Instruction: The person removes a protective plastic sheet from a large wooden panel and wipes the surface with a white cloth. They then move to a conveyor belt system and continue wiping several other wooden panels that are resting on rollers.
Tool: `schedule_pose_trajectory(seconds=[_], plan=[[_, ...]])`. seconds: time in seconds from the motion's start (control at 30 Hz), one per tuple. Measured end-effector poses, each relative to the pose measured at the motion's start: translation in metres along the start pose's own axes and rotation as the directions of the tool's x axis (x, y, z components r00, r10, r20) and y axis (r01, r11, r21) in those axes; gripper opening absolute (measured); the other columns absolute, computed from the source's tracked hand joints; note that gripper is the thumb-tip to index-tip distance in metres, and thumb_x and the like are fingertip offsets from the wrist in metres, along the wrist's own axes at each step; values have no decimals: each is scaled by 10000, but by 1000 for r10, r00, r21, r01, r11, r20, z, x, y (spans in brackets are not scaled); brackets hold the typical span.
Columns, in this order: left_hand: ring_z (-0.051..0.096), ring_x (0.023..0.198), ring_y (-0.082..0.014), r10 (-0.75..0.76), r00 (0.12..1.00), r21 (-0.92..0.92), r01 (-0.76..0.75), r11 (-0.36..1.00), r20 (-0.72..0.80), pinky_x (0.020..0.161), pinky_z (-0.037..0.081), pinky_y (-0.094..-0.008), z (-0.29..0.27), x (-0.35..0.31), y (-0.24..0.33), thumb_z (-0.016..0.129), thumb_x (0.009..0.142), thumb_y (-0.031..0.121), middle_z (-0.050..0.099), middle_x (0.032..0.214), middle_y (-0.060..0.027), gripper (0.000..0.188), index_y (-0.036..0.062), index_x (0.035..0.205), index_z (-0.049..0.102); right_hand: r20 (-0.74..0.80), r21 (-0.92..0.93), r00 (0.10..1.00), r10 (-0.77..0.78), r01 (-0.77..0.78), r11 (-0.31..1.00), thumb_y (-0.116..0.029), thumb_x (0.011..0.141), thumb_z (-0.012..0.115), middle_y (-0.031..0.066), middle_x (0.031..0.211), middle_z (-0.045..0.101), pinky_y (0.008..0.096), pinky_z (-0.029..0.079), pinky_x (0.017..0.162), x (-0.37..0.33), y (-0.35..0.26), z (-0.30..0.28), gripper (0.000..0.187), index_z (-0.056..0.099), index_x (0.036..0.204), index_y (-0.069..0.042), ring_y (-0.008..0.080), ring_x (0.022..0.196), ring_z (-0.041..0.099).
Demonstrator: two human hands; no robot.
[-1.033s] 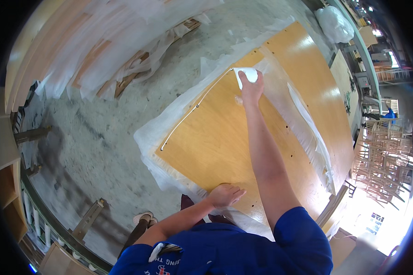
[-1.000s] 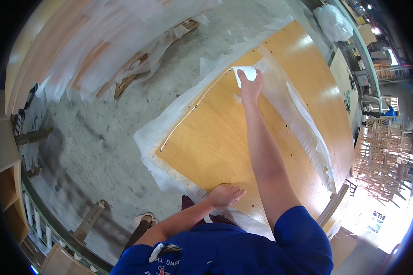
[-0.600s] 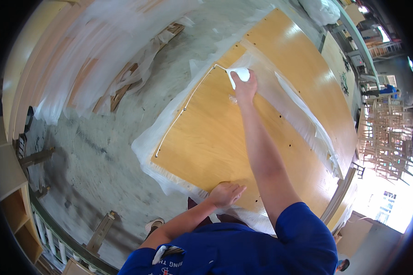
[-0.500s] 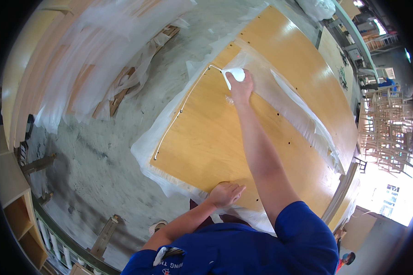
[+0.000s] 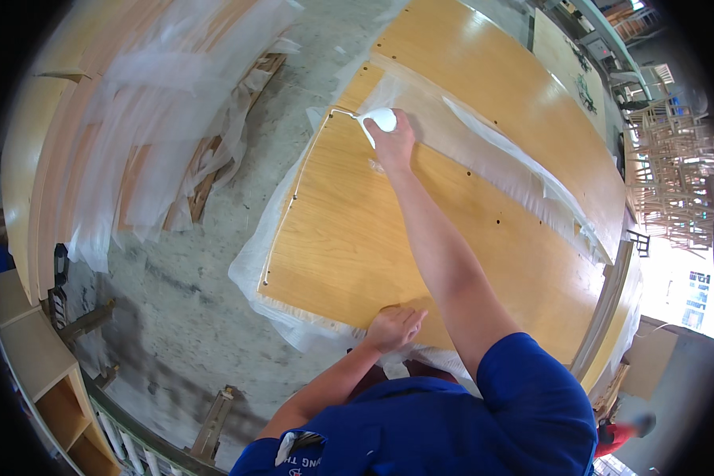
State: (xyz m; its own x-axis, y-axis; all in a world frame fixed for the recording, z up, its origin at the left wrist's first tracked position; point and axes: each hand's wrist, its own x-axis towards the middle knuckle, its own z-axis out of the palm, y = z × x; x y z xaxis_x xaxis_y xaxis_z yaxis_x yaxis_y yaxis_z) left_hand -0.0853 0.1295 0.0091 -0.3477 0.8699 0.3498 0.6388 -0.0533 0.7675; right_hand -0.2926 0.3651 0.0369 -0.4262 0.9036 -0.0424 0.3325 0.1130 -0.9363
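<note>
My right hand [image 5: 394, 139] is wrapped round a white glue bottle [image 5: 384, 120], its nozzle pointing left at the far edge of a yellowish wooden panel [image 5: 349, 238]. From the nozzle, a white bead of glue [image 5: 296, 194] runs left to the panel's far left corner. It then follows the left edge down towards the near corner, passing several small dark holes. My left hand [image 5: 395, 328] lies flat on the panel's near edge, fingers stretched out, holding nothing. A small clear, crumpled-looking bit [image 5: 377, 166] sits on the panel beside my right wrist.
White foam wrap [image 5: 254, 274] sticks out beneath the panel. Beyond lies a larger curved wooden panel [image 5: 452, 63], with foam strips between. Wrapped boards [image 5: 155, 103] stand at the left, near a shelf unit [image 5: 51, 381]. A person in red [image 5: 620, 435] is at the lower right.
The view has shifted, so the panel appears further left. My right hand and the bottle have moved slightly right along the far edge, and the glue bead there is longer. My left hand stays put.
</note>
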Motion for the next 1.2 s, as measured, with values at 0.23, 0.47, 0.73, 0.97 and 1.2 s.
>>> schedule_pose_trajectory(seconds=[0.23, 0.47, 0.73, 0.97, 1.2], plan=[[532, 514, -168, 36, 999, -9, -36, 999, -28, 490, 439, -300, 7, 1, -2, 636, 706, 25, 495, 592, 9, 201, 95, 893, 610, -26, 82, 991, 129, -127, 989, -216, 721, 749, 93, 936, 652, 322, 479, 792, -7, 10, -39, 395, 586, 1034, -39, 183, 867, 609], [569, 557, -189, 8, 997, 75, -14, 997, 83, 517, 461, -317, 3, 5, 2, 625, 711, 56, 541, 620, -21, 216, 97, 922, 612, -198, 29, 969, 146, -143, 989, -234, 713, 757, 114, 955, 654, 337, 484, 798, -18, 46, -121, 446, 589, 1076, -36, 205, 887, 617], [552, 536, -209, 6, 995, 35, -9, 999, 100, 517, 459, -329, 6, 6, 3, 617, 728, 40, 516, 597, -27, 220, 99, 939, 600, -322, 10, 934, 154, -159, 987, -241, 723, 749, 100, 977, 645, 337, 477, 800, -29, 74, -200, 439, 581, 1078, -45, 206, 896, 605], [552, 542, -207, 27, 995, 100, -37, 994, 100, 519, 463, -330, 8, 5, 4, 629, 728, 41, 529, 609, -23, 223, 105, 940, 601, -305, 12, 932, 195, -201, 979, -229, 738, 737, 94, 983, 645, 335, 476, 794, -32, 72, -206, 398, 581, 1066, -66, 191, 887, 601], [570, 559, -209, 21, 994, 107, -32, 994, 106, 524, 468, -334, 9, 8, 7, 630, 729, 38, 560, 635, -30, 212, 99, 931, 605, -289, 40, 937, 198, -195, 980, -222, 739, 738, 93, 969, 646, 333, 481, 787, -31, 71, -211, 395, 577, 1062, -64, 192, 883, 605]])
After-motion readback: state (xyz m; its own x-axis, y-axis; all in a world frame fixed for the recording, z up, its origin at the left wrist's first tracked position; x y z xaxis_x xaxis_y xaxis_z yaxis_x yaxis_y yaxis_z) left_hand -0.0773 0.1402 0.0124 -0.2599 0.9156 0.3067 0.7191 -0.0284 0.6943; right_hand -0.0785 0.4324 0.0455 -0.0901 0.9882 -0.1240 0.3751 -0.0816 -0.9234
